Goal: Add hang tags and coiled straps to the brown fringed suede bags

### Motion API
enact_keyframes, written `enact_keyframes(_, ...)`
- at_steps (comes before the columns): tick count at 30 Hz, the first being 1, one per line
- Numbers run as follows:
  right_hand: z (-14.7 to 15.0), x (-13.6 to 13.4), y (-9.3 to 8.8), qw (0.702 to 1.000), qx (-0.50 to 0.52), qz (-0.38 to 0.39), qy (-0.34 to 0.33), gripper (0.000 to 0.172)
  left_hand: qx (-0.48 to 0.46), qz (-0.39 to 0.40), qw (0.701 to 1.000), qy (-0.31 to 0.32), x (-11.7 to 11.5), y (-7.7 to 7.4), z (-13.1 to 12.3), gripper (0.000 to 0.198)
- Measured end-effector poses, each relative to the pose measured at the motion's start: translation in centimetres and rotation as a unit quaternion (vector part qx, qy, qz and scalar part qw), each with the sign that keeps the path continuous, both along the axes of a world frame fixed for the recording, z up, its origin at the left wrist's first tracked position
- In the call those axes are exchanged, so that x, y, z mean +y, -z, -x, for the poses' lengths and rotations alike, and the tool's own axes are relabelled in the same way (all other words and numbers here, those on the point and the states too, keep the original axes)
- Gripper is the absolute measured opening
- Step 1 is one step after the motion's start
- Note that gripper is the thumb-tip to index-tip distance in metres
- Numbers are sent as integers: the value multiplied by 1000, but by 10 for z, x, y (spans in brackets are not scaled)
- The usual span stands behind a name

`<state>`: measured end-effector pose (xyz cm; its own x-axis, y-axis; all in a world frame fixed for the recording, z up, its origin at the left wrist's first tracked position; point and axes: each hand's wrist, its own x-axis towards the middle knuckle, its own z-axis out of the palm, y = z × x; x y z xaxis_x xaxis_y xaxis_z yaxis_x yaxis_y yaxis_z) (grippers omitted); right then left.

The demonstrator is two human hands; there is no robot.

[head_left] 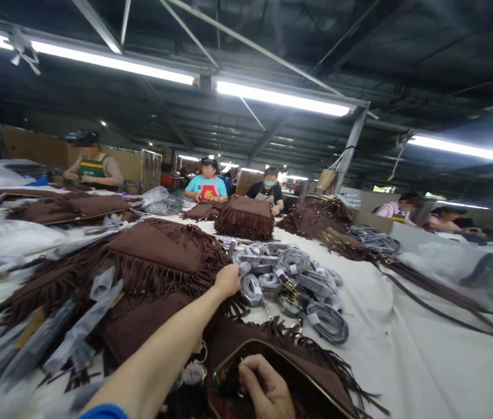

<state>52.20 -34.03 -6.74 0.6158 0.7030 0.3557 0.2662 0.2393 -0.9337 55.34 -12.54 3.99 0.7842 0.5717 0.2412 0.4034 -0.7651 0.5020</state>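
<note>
My left hand (227, 280) is stretched forward over the table, its fingers closed on a grey plastic-wrapped strap coil (244, 269) at the near edge of a pile of such coils (298, 285). My right hand (266, 389) is low and close to me. Its fingers are curled over the gold-trimmed opening of a brown fringed bag (311, 372) that lies open in front of me. Under my left forearm lie more brown fringed bags (154, 250).
A white cloth (412, 355) covers the long table. Further fringed bags (245, 217) and brown straps (429, 291) lie along it, with plastic sleeves (75, 326) at the left. Several other people sit working at the far end and on both sides.
</note>
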Motion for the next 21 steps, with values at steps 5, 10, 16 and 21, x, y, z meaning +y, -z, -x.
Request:
enact_keyframes(5,-1,-4,-14,999,12,26,-31,39,-39,-47,995,73,7,-26,86,27)
enact_keyframes(10,9,-6,-25,1000,10,9,9,40,-67,-154,980,106,-13,-26,184,29)
enact_keyframes(16,12,-9,-25,1000,3,15,14,41,49,-82,971,220,-11,5,242,41)
enact_keyframes(21,10,-8,-22,1000,2,14,12,40,-6,15,1000,22,-5,-11,237,28)
